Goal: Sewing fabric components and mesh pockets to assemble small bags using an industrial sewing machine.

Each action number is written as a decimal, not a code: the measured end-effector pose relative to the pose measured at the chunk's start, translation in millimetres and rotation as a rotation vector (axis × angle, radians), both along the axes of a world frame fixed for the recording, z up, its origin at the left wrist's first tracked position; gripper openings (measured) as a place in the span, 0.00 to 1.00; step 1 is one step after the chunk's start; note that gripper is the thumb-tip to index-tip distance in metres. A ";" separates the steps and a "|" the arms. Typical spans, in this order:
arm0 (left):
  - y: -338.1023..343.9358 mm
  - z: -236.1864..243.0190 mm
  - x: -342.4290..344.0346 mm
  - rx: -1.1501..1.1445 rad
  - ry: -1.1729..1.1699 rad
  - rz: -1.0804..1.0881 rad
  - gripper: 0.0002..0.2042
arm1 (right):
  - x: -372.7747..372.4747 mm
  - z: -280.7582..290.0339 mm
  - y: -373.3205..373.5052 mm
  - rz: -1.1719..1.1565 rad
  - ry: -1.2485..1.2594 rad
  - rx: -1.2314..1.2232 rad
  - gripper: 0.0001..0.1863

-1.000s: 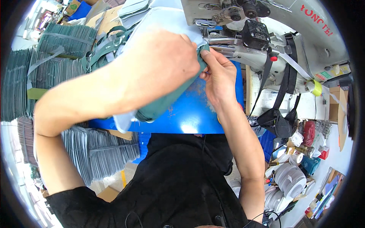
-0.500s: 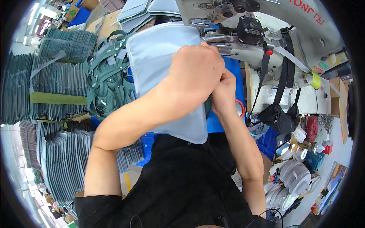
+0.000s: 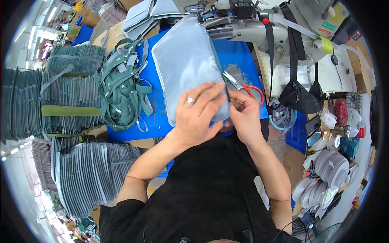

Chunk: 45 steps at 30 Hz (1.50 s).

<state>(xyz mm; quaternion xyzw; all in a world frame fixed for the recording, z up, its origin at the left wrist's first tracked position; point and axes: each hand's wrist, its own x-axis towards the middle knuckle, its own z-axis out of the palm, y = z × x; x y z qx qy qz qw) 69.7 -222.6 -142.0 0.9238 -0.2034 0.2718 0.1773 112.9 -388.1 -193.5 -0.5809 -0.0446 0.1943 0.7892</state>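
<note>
A light grey-blue padded fabric panel [image 3: 188, 60] lies on the blue tabletop, with a dark green strip [image 3: 216, 56] along its right edge. My left hand [image 3: 198, 111] rests on the panel's near part, fingers stretched out; a ring shows on one finger. At the panel's near right edge, my right hand [image 3: 246, 117] has its fingers pinched together where the green strip runs into them. What lies inside that pinch is partly hidden. Scissors with red-orange handles [image 3: 254, 92] lie open just beyond my right hand. The panel's far end reaches the sewing machine [image 3: 227, 30].
A heap of dark green straps [image 3: 121, 85] sits left of the panel. Tall stacks of fabric panels [image 3: 87, 170] stand farther left. More grey panels [image 3: 139, 18] lie at the back. Black straps [image 3: 298, 60] hang at right, near a blue-rimmed bin of scraps [image 3: 279, 115].
Both hands have come from beside the machine toward my body, and the panel has shifted nearer. My left hand has flattened onto it. The scissors now show whole.
</note>
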 end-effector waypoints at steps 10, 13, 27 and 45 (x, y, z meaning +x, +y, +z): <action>15.6 27.0 18.1 0.150 -0.095 -0.185 0.13 | 5.0 18.5 22.4 -0.060 0.189 0.337 0.14; 21.1 35.6 31.4 0.171 -0.068 -0.149 0.12 | 19.8 16.5 31.7 -0.044 0.161 0.373 0.15; 67.8 59.6 110.3 0.306 -0.031 -0.196 0.11 | 94.8 22.6 82.3 -0.024 0.142 0.363 0.14; 150.9 65.8 100.5 0.584 0.239 0.164 0.41 | 115.4 55.3 117.7 -0.309 0.174 0.173 0.09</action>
